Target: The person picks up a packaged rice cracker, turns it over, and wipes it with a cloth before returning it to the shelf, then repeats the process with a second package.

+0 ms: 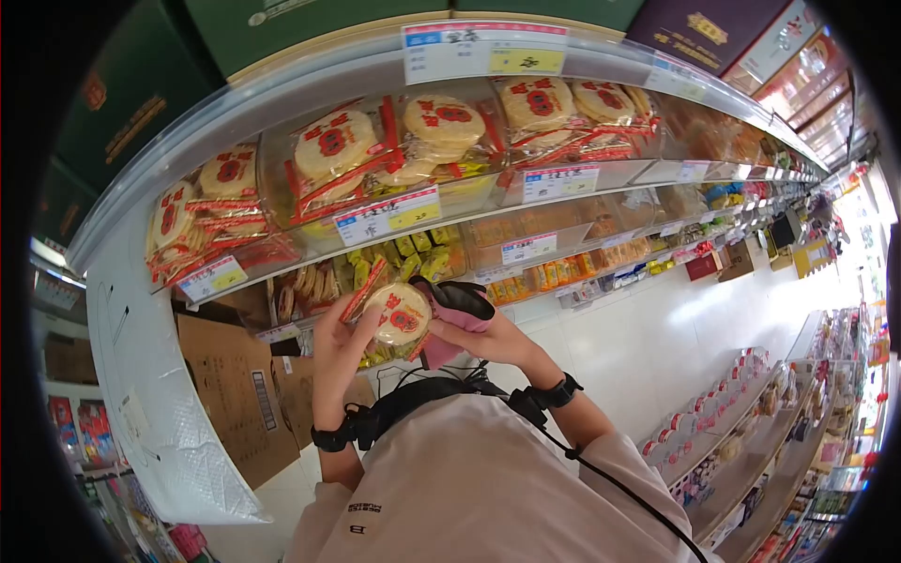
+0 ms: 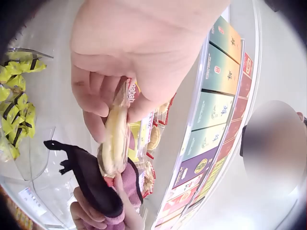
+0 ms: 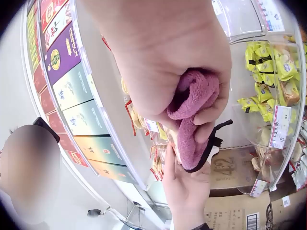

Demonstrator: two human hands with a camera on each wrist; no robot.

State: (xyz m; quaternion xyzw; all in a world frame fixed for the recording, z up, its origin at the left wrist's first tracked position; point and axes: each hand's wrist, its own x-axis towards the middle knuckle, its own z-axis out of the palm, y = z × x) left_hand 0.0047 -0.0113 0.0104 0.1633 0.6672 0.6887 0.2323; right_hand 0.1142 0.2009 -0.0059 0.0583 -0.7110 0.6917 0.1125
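Observation:
My left hand (image 1: 340, 340) pinches a clear packet of round pale biscuits (image 1: 404, 315) with red print, held up in front of my chest. Edge-on in the left wrist view, the biscuits (image 2: 115, 139) show as a thin stack inside the wrapper. A pink towelling cloth with black trim (image 3: 200, 103) is bunched in my right hand (image 1: 490, 342), its fingers curled round the folds. The right thumb lies right at the packet's edge, and the black-trimmed part of the cloth overlaps the packet's side in the left wrist view.
Behind the hands, a shelf holds bins of similar biscuit packets (image 1: 334, 145) with price tags (image 1: 387, 214). Yellow-wrapped snacks (image 1: 413, 249) fill a lower bin. Cardboard boxes (image 1: 225, 394) stand below left. Another shelf unit (image 1: 751, 441) runs along the right, across the white floor (image 1: 638, 328).

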